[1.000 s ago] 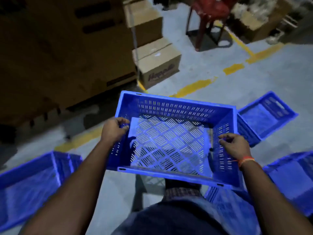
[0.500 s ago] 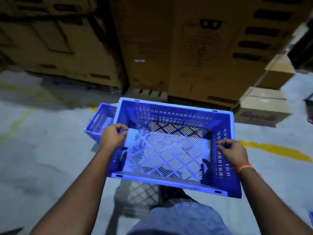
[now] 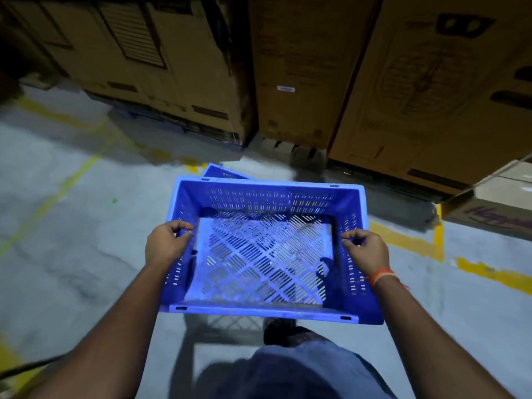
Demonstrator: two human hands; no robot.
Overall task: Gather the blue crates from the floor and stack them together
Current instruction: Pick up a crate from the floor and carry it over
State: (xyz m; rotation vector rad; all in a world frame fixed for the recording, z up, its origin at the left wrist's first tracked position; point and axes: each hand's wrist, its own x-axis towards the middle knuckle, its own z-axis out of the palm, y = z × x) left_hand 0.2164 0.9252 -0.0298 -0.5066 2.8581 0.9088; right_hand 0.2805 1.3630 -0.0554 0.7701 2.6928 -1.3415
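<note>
I've swung away from the scattered crates; my left hand [image 3: 167,243] and right hand [image 3: 365,250] both grip the perforated blue plastic crate [image 3: 264,254], now above the second blue crate [image 3: 223,171] on the floor, ready for stacking.

Your held crate [image 3: 267,249] hides nearly all of the second blue crate [image 3: 221,171] behind it, and the small box [image 3: 495,203] gets cut off by the right edge.

Showing blue on the crate [image 3: 270,254], its base patterned in slotted diamond lattice; glowing orange on the wristband [image 3: 381,275]; streaking yellow lines [image 3: 408,240] across grey floor [image 3: 72,240]; looming brown at twelve o'clock, cardboard boxes [image 3: 302,67].
</note>
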